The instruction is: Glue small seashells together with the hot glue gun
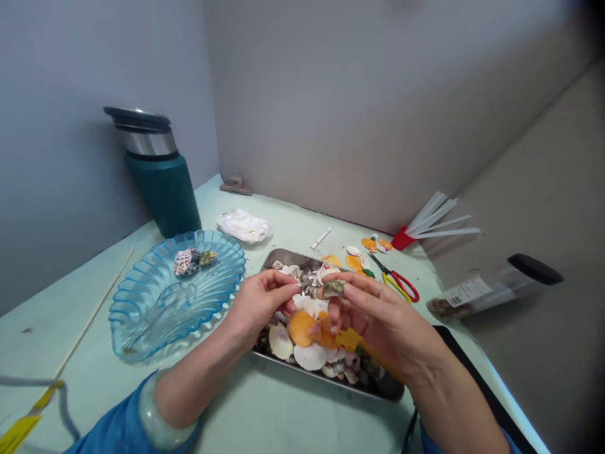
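Note:
Both hands hover over a metal tray [283, 257] filled with several seashells, white and orange ones among them. My right hand [378, 315] pinches a small greenish-brown shell [333, 287] between thumb and fingertips. My left hand [259, 301] is curled, its fingertips pressed together close to that shell; whether they hold anything is unclear. A blue shell-shaped glass dish [155, 309] lies left of the tray with a few small shells [191, 261] in its far end.
A teal flask [158, 173] stands at the back left. Red-handled scissors [399, 282], loose orange shells [363, 249], a white packet [243, 225], a clear tube with black cap [496, 287] and a thin wooden stick [89, 315] lie around. Walls close the desk behind.

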### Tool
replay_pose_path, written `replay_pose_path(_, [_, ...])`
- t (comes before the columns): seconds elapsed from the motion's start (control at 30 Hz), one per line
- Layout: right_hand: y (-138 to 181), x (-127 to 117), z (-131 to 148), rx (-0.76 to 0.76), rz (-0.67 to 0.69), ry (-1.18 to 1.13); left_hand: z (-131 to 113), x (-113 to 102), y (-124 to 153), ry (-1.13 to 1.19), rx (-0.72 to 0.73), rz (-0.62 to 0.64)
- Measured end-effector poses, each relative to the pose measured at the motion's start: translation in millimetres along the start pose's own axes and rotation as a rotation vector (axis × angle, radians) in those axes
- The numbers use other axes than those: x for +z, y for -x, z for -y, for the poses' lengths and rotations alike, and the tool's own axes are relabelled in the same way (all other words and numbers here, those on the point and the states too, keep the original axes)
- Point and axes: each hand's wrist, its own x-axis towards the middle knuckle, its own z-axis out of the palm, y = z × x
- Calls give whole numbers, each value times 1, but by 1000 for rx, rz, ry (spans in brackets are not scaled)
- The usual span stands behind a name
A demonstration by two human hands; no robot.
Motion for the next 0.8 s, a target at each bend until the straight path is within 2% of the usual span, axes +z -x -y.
replay_pose_path(0.07, [-1, 4, 2, 18, 14, -171, 0, 0, 0, 1, 0, -9])
replay_pose_path(0.17, [-3, 7, 2, 46, -18, -297, 1, -1, -1, 8, 0, -17])
replay_pose_path(0.3, [-6, 8, 0, 94, -81, -362, 1, -1, -1, 4, 7, -15])
replay_pose_path(0.43, [-9, 6, -4, 63, -131, -358, -1, 0, 2, 3, 10, -18])
replay_pose_path(0.53, [-11, 5, -10, 1, -250, -178, -2, 1, 3, 2, 13, -19])
replay_pose_path(0.67, [-10, 6, -18, -240, -458, 344, -4, 2, 4, -7, 4, -3])
replay_pose_path(0.8, [-7, 11, -20, -391, -459, 767, -3, 2, 5, -2, -16, 13])
